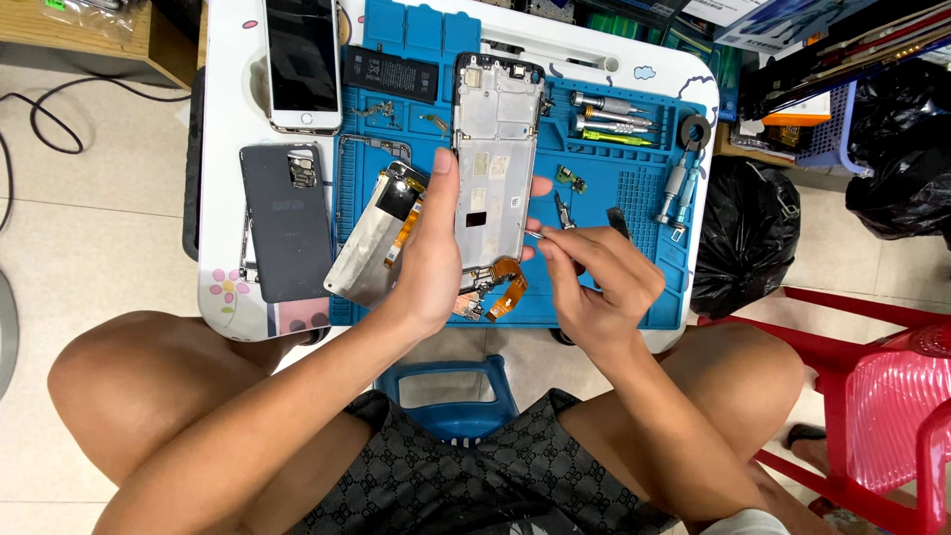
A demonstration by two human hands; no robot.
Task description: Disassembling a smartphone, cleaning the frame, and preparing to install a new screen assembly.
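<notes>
Silver metal phone frame (492, 159), stripped, upright above blue silicone mat (634, 198) on bench; our left hand (433, 248) clasps it. Right hand (594, 282) pinches thin tweezers (535, 234) at frame edge. Removed battery (389, 74), back cover (285, 223) lie aside; orange flex cable (508, 287) remains attached.

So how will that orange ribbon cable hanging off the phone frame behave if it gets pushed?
The orange ribbon cable curls loosely below the grey metal phone frame, so it is probably floppy and light. It looks thin, likely easy to crease or tear.
</notes>
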